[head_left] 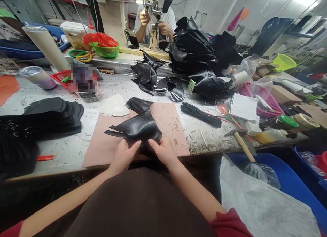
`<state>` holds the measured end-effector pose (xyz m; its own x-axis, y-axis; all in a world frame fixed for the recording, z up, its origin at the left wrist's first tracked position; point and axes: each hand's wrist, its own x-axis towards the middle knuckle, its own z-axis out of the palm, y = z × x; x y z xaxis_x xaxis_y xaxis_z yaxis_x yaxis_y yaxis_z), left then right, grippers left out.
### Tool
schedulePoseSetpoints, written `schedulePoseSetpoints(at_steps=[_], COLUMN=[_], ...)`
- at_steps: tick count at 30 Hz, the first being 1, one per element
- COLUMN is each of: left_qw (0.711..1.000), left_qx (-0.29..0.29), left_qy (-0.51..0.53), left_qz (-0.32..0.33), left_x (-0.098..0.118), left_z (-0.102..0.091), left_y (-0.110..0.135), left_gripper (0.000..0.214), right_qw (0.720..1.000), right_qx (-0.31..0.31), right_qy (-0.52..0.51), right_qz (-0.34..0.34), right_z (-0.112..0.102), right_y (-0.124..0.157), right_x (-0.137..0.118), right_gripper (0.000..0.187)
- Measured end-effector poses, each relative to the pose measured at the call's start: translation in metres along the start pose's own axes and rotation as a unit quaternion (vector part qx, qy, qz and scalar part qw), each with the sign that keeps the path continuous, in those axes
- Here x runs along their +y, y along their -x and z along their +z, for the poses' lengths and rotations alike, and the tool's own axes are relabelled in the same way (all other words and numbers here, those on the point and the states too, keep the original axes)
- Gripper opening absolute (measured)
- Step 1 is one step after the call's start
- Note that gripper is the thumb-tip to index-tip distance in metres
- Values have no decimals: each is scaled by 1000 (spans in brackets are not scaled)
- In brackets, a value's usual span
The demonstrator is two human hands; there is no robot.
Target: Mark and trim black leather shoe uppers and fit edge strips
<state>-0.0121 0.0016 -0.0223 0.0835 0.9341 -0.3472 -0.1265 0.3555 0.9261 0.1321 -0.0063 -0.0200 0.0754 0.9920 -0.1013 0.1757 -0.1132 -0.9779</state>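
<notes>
A black leather shoe upper (143,124) lies over a pink board (171,128) at the table's front edge. My left hand (125,153) pinches its near left edge, thumb on top. On the near right edge my right hand (162,150) grips the same piece, its thumb also on top and the fingers hidden underneath. Beyond it, more black leather pieces (148,72) rest on the table. White thin sheets (116,105) lie at the board's far left corner. A bundle of black strips (200,114) is to the right.
Stacked black pieces (56,117) occupy the left, and a tall leather pile (192,46) stands at the back. A hammer (244,145), notebook (243,107) and bottles (270,136) crowd the right. Across the table, a person works at a sewing machine (154,32). Blue bins (281,169) stand below right.
</notes>
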Motion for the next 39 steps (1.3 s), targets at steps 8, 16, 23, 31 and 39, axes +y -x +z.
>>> schedulePoseSetpoints(at_steps=[8,16,23,31,39], left_qw=[1000,998,994,999,955], left_qx=[14,-10,-34,6,64], left_qy=[5,59,99,25,-288], left_qz=[-9,9,-11,-36,32], left_x=[-1,-6,-10,-9,-14], left_z=[1,8,12,9,2], left_y=[2,3,3,1,-3], left_gripper=[41,48,56,37,33], right_qw=[1000,999,997,984,995], right_qx=[-11,13,38,22,-84], right_qy=[-5,-27,19,171,8], right_qz=[-26,-36,-62,-51,59], right_z=[1,7,7,-15,-16], right_y=[3,7,10,3,2], right_x=[-3,4,8,-1,14], right_gripper=[20,20,16,25,14])
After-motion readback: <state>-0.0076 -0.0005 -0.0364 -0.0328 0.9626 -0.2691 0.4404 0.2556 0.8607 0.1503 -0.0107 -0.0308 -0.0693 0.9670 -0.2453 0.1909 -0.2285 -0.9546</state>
